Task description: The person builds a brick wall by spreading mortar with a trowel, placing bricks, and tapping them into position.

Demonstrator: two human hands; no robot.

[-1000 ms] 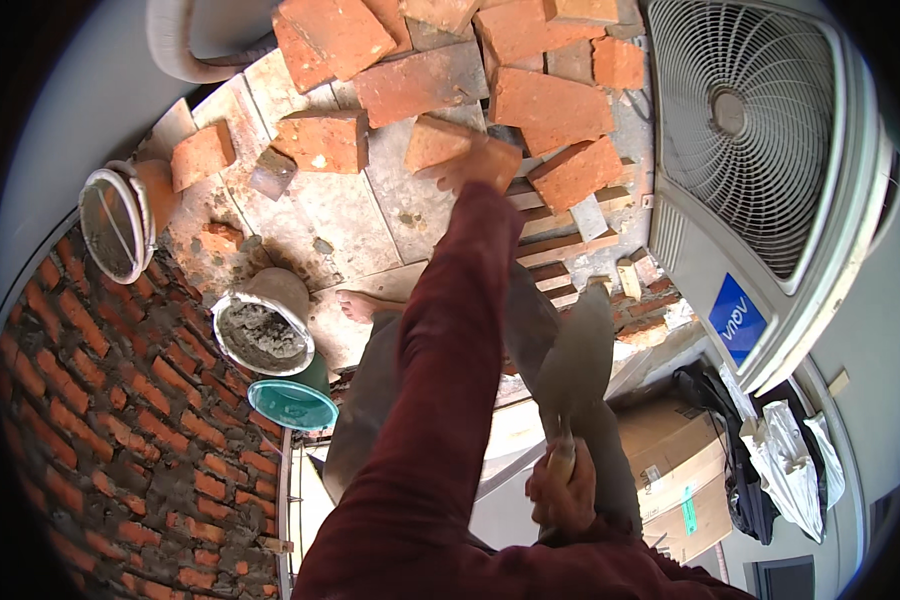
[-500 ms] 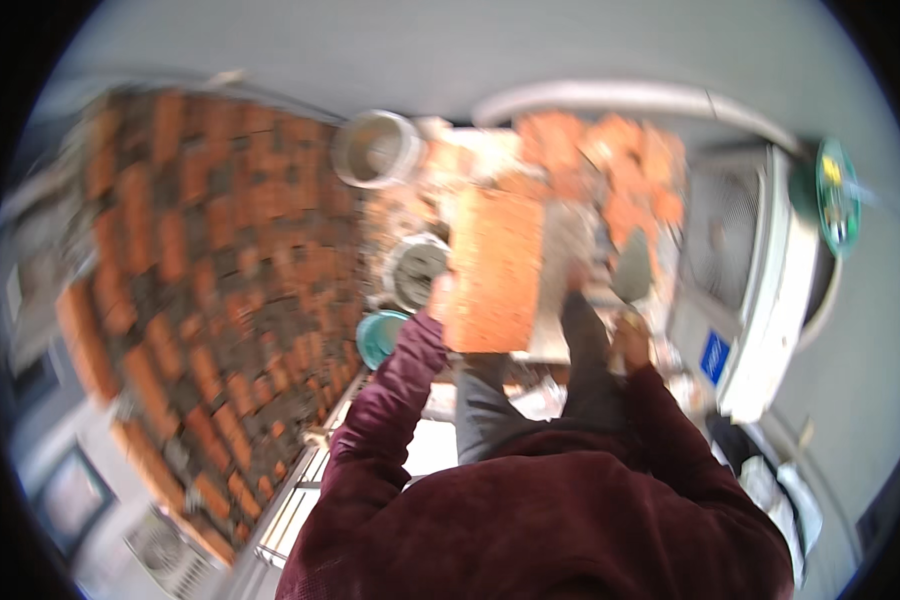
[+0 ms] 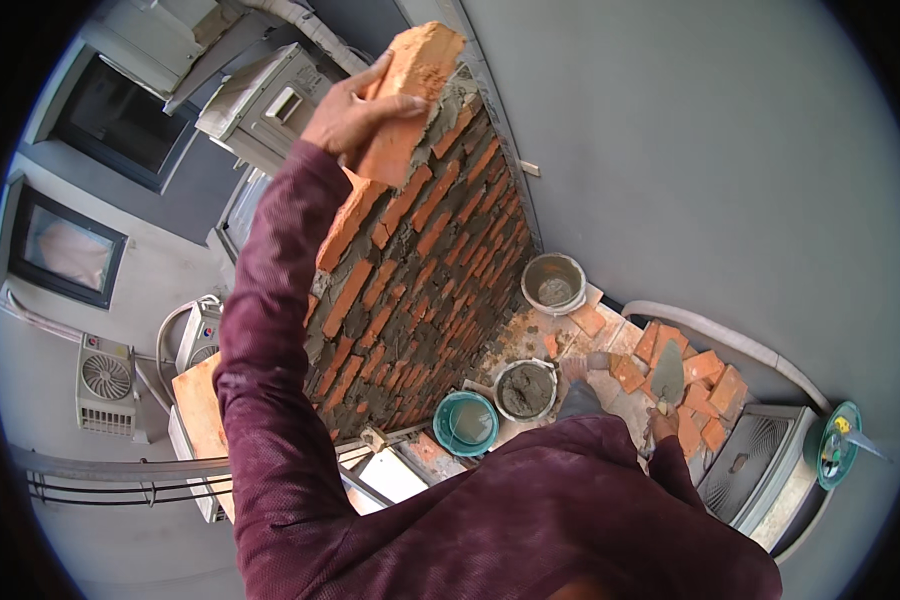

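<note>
My left hand (image 3: pixel 355 120) grips an orange brick (image 3: pixel 410 70), raised at the top of the brick wall (image 3: pixel 430 250), whose courses have rough grey mortar between them. Whether the brick rests on the mortar, I cannot tell. Lower right, my right hand (image 3: pixel 662 425) is closed on a trowel (image 3: pixel 668 372) with its blade pointing away from me, above scattered broken bricks (image 3: pixel 730 390). Near my legs stand a bucket of grey mortar (image 3: pixel 523 390) and a teal bucket of murky liquid (image 3: pixel 465 423).
A pale bucket (image 3: pixel 553 283) sits at the wall's far end. An air-conditioner unit (image 3: pixel 750 465) lies at the right beside a grey wall (image 3: pixel 710 170) with a hose along its base. At left are outdoor units (image 3: pixel 105 380), windows and a metal rail (image 3: pixel 120 462).
My left hand has taken a brick from the floor pile and lifted it to the wall's top. The view has swung toward the wall; the trowel stays in my right hand.
</note>
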